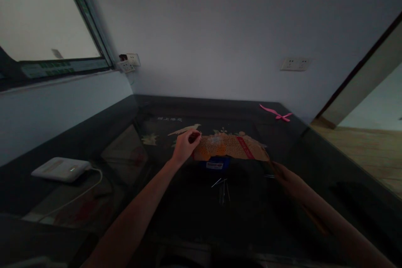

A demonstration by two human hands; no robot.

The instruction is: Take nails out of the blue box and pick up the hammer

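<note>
A tan, dark-speckled strip (230, 145) with a red band and orange patches lies across the middle of the dark table. At its left end is my left hand (186, 146), fingers curled into a pinch on its edge. My right hand (284, 176) is closed around a thin brown stick (314, 217), whose tip meets the strip's right end. Partly under the strip sits a blue box (216, 164) with a white label. Several thin metal pins (223, 190) lie in front of the box.
A white power bank (63, 169) with a cable lies at the left of the dark table (194, 226). A pink ribbon (276, 113) rests near the back right corner. Behind the table stands a wall with sockets (295, 64).
</note>
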